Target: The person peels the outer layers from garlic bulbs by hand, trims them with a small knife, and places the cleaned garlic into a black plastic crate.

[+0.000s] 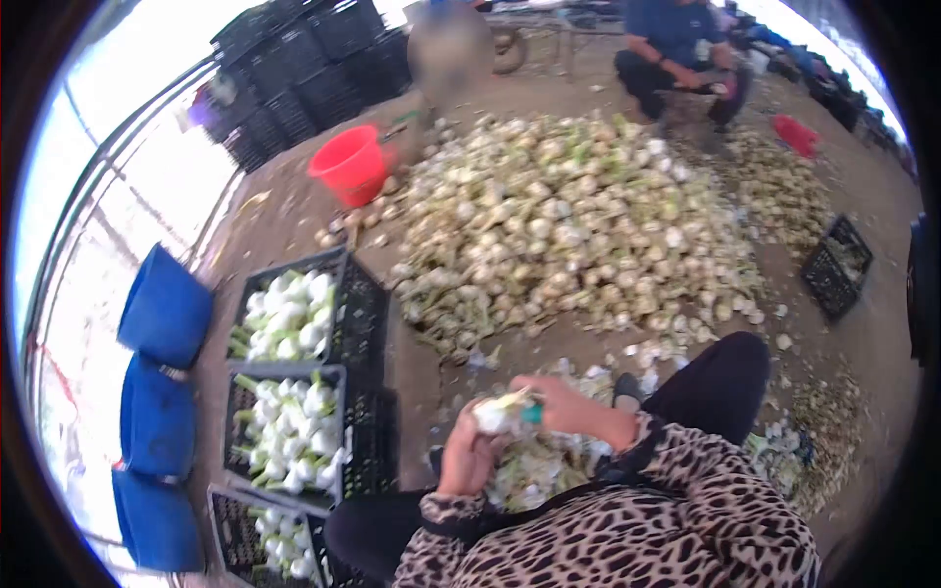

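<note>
In front of my lap, my left hand (466, 456) is closed around a white garlic bulb (495, 416) with a pale stem. My right hand (566, 407) is beside the bulb's stem end, its fingers wrapped round a small green object (532, 414), perhaps a tool's handle; its kind cannot be made out. Loose peelings (539, 475) lie below my hands, between my legs. Ahead spreads a big heap of unpeeled garlic bulbs (578, 225).
To my left stand black crates (338, 431) of clean white bulbs, with blue tubs (162, 421) beyond. A red bucket (351, 167) stands beside the heap. Another person (676, 59) crouches at the back right. A black crate (836, 267) stands at the far right.
</note>
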The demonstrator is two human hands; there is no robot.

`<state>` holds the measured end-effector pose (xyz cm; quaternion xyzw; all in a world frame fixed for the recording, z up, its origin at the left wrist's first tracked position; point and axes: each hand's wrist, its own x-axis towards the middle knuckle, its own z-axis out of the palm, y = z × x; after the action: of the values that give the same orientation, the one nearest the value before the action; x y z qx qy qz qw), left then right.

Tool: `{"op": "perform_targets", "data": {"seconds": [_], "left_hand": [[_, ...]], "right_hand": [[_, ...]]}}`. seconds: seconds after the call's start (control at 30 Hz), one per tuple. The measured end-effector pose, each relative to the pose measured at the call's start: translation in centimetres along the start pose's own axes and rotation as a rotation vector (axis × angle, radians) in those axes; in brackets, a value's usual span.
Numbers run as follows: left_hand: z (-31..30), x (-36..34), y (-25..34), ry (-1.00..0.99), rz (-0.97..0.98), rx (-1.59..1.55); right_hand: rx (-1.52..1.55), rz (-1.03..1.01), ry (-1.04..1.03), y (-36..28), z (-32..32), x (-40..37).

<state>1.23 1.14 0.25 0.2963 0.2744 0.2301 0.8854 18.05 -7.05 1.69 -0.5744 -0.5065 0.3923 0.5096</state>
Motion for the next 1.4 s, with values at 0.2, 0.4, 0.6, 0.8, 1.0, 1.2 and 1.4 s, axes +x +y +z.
{"op": "perform_targets", "data": {"seconds": [0.2,0.4,0.6,0.8,1.0,1.2,1.4], "left_hand": [[1.3,0.3,-0.8,0.074,-0.044,0.156],[0.6,0.4,-0.9,-0.053,-0.111,0.061],[0.5,0.5,-1.0,-0.232,-0.188,0.101],[-0.8,0.6,-1.8,-0.216,-0.124,-0.114],[-0.6,0.0,-0.7,-0.097,-0.061,-0.204],[0.4,0.7,-0.2,-0.011,0.044,-0.073],[1.3,0.5,-0.2,-0.003,0.078,-0.073]], "right_hand": [[-0.36,0.211,0.048,-2.2,-0.9,-0.8],[0.083,0.038,-0.145,-0.1,-2.3,-1.0],[0.347,0.029,-0.265,0.9,-3.6,-1.8],[1.363,0.352,0.2,1.5,-2.3,-2.1],[0.308,0.241,-0.061,2.3,-6.4,-1.8],[-0.574,0.099,-0.084,1.0,-2.0,-2.9],[-0.438,-0.21,0.272,-1.6,0.4,-0.8]]}}
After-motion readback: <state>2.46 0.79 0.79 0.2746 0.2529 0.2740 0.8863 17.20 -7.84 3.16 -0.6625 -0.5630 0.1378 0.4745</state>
